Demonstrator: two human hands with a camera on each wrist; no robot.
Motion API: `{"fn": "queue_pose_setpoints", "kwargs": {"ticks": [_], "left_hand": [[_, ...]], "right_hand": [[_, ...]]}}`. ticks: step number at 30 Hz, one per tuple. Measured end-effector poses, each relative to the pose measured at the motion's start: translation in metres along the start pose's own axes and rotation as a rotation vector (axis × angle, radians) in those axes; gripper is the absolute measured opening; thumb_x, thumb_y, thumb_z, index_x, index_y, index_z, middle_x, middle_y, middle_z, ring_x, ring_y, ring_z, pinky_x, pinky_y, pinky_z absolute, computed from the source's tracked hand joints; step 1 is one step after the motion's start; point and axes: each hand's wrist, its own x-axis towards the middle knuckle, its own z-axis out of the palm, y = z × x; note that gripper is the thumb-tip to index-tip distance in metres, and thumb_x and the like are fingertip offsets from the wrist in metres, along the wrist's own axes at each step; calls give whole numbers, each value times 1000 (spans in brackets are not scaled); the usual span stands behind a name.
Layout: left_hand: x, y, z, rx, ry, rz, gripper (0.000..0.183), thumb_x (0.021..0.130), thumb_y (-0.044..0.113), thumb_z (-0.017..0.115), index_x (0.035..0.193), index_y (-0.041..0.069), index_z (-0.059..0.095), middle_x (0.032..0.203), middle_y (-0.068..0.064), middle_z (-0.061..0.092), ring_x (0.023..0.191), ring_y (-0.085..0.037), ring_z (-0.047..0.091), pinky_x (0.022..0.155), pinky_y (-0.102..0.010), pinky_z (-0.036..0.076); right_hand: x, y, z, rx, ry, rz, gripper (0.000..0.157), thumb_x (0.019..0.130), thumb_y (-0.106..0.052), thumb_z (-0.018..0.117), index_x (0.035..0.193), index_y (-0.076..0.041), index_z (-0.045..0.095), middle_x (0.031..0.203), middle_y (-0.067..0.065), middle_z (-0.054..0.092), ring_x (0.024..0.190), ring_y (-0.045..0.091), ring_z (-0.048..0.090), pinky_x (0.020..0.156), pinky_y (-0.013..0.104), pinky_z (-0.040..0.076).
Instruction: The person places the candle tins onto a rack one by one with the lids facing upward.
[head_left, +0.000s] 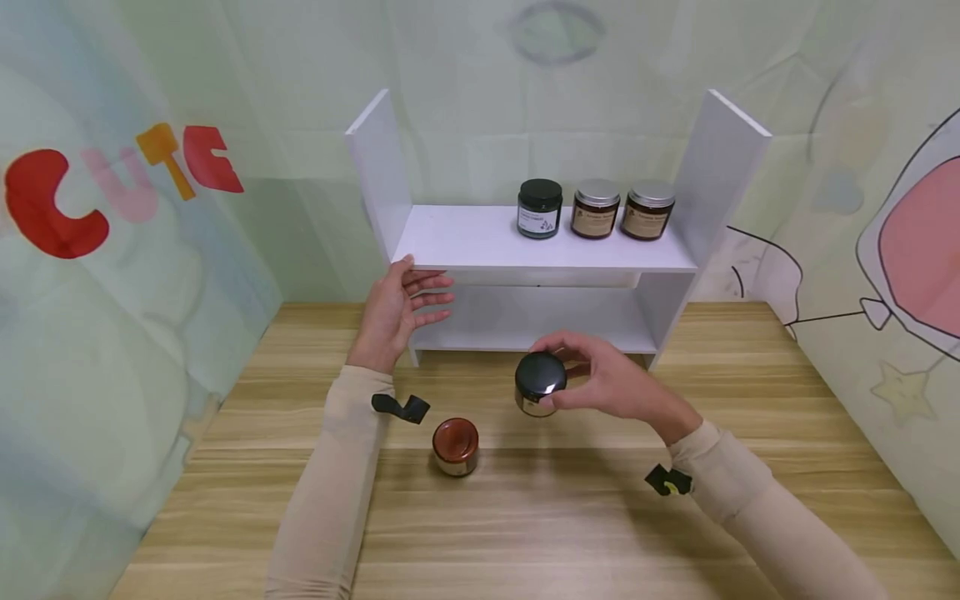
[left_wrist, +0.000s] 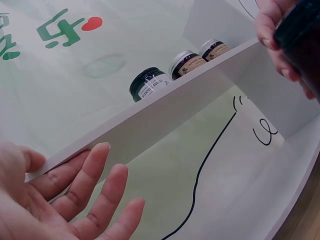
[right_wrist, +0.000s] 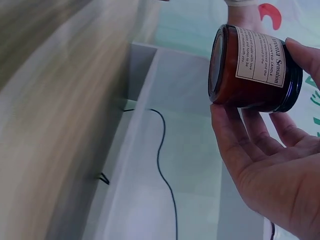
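Note:
My right hand (head_left: 611,383) grips a scented candle jar (head_left: 540,375) by its sides, above the wooden table in front of the shelf. This jar has a black lid; in the right wrist view its amber glass and cream label show, and it lies between thumb and fingers. With thumb on top and index finger beneath, my left hand (head_left: 393,312) pinches the left front edge of the white shelf's (head_left: 457,237) upper board, its other fingers spread. A reddish-brown candle jar (head_left: 455,447) stands on the table near the left forearm.
On the upper board stand a dark green candle jar (head_left: 539,208) with a black lid and two amber jars with silver lids, a nearer one (head_left: 596,208) and one by the right panel (head_left: 648,210). A printed cloth (head_left: 315,150) hangs behind the wooden table (head_left: 262,500).

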Motion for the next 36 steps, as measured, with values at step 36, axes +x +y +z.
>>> {"fn": "queue_pose_setpoints", "kwargs": {"ticks": [36], "left_hand": [[0,0,-1,12,5,-6,53,108,44,42,119,-3,64,100,-6,75,88,-23,72,76,-39,61]], "right_hand": [[41,-48,-42,2,177,10,55,81,-16,85,131,-20,61,121,3,65,112,25,62,90,40,55]]}}
